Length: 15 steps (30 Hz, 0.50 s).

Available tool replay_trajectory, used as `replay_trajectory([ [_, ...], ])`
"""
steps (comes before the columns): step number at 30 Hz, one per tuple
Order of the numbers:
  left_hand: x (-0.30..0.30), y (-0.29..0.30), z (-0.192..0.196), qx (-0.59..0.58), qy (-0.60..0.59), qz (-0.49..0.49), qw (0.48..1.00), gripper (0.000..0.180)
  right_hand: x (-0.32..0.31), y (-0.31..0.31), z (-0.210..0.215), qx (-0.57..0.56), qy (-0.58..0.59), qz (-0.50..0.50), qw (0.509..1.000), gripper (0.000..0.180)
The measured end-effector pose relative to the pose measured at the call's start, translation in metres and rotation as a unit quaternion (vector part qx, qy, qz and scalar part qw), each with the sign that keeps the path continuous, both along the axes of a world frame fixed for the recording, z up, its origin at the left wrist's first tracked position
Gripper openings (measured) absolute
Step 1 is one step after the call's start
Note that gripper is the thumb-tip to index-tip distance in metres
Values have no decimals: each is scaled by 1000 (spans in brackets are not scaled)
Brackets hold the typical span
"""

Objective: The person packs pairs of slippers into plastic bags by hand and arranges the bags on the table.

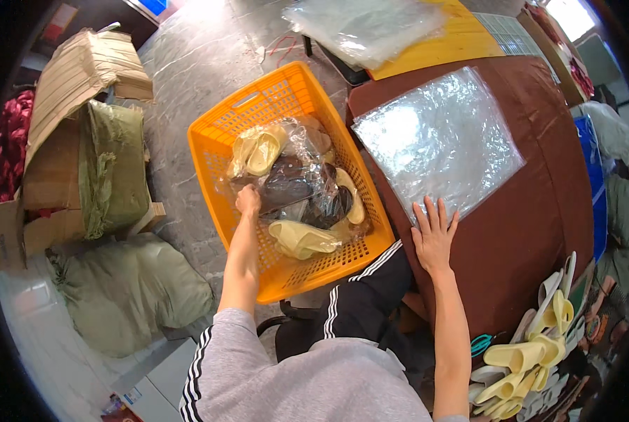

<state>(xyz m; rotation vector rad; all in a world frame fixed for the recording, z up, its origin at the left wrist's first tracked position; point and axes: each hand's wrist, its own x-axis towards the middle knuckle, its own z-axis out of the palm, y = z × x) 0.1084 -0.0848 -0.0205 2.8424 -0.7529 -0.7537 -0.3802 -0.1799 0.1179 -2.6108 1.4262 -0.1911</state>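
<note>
My left hand [247, 200] reaches down into an orange plastic basket [216, 133] on the floor and is closed on a clear bag with a dark shoe [286, 184] inside. Other bagged pale yellow and dark shoes [302, 239] fill the basket around it. My right hand [434, 235] lies flat with fingers spread on a brown table [539, 211], touching the near edge of a stack of clear plastic bags [437, 141].
Loose pale yellow sandals [529, 362] are heaped at the table's near right. Green sacks [124, 295] and cardboard boxes [61, 133] stand on the floor to the left. A yellow wooden surface [448, 46] with more plastic lies beyond the basket.
</note>
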Motion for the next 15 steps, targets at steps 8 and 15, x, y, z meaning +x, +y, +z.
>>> replay_trajectory([
  [8, 68, -17, 69, -430, 247, -11, 868, 18, 6, 1, -5, -20, -21, 2, 1000, 53],
  [15, 7, -24, 316, -596, 554, -36, 580, 14, -10, 8, 14, -2, -23, -17, 1000, 54],
])
